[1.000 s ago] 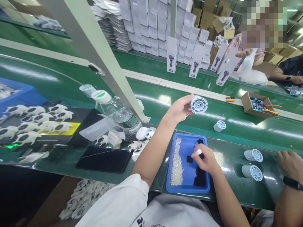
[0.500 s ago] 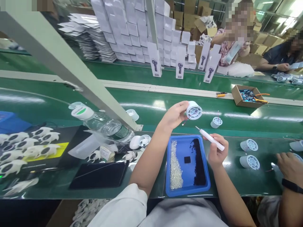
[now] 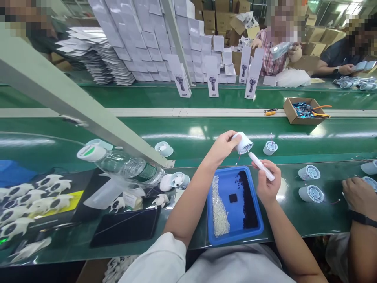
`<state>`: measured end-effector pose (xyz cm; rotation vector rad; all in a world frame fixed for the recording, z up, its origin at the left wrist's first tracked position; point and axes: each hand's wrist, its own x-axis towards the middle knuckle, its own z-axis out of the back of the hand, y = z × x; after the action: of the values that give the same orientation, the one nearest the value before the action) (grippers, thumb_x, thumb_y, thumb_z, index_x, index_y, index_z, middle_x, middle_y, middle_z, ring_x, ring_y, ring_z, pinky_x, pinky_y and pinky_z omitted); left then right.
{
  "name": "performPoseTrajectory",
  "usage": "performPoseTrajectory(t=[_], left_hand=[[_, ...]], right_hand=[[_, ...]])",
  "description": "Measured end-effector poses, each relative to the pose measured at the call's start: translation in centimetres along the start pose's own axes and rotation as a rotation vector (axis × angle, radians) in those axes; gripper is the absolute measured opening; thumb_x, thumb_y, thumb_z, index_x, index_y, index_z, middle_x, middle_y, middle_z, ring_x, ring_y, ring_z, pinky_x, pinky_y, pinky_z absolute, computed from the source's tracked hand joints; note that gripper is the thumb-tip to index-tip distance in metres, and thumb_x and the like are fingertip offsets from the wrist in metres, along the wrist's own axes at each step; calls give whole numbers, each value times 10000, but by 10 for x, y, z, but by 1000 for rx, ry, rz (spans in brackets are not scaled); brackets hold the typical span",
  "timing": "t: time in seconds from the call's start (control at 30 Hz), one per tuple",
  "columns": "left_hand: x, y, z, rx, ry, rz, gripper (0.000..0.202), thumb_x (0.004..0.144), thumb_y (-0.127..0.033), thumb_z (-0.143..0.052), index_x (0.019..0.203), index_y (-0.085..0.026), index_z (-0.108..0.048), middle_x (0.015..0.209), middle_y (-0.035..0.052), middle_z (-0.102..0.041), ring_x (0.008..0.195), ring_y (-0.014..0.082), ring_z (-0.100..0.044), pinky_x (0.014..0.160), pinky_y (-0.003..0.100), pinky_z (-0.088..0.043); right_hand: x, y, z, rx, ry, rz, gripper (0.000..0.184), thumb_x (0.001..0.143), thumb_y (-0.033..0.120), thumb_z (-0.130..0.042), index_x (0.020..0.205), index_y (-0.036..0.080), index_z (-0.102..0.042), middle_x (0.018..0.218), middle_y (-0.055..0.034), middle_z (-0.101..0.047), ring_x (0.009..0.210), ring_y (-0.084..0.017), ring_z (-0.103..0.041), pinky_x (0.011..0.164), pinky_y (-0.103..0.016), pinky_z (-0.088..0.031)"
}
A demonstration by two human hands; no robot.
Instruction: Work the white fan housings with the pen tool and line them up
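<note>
Left hand (image 3: 222, 147) grips a white round housing (image 3: 243, 143) above the blue tray (image 3: 218, 236). Right hand (image 3: 266, 184) holds a white pen-shaped tool (image 3: 261, 166), tip touching the housing (underside). Tray holds clear and black small parts.

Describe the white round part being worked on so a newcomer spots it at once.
Start at the blue tray of small parts on the green table. Just beyond it, the left hand holds up a white round housing, a white pen-like tool in the right hand at its face. Its lookalikes stand on the table; only this one is lifted.
</note>
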<state>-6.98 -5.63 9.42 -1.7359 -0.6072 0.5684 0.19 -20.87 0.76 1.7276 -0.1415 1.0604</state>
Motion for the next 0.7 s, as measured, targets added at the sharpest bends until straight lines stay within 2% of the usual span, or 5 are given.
performPoseTrajectory(t=[0.23, 0.37, 0.47, 0.57, 0.7], left_hand=[[-1, 3, -3, 92, 5, -24, 139, 785, -255, -678, 724, -160, -595, 700, -20, -559, 667, 102, -511, 635, 223, -432], [-1, 8, -12, 129, -68, -71, 179, 798, -217, -631, 661, -175, -524, 641, -37, -506, 604, 90, -463, 562, 210, -380], [-4, 16, -22, 56, -240, -237, 329, 800, -282, -637, 574, -187, -418, 587, -53, -408, 537, 76, -378, 514, 214, -329], [-8, 25, -34, -42, -397, -452, 522, 784, -426, -671, 506, -183, -303, 562, -51, -326, 534, 73, -333, 534, 224, -335], [-17, 29, -44, -169, -333, -483, 592, 766, -545, -670, 492, -180, -293, 549, -50, -303, 515, 77, -334, 532, 248, -338]], right_hand=[[-1, -2, 0, -44, -3, -47, 144, 945, 296, -546, 1079, 247, -555, 1052, -70, -622, 837, -198, -716, 762, -392, -610], [-1, -2, 3, -248, -24, -166, 209, 924, 378, -555, 1043, 211, -596, 865, -42, -648, 683, -173, -652, 662, -332, -559], [0, 3, 3, -338, 162, -312, 262, 907, 414, -547, 989, 187, -650, 613, 22, -570, 489, -125, -503, 488, -255, -439], [-3, 8, 0, -241, 365, -390, 322, 926, 437, -483, 969, 179, -672, 497, 58, -450, 418, -102, -394, 430, -239, -343], [-16, 9, -6, -22, 328, -447, 408, 959, 505, -403, 964, 172, -638, 487, 72, -353, 411, -96, -321, 425, -246, -293]])
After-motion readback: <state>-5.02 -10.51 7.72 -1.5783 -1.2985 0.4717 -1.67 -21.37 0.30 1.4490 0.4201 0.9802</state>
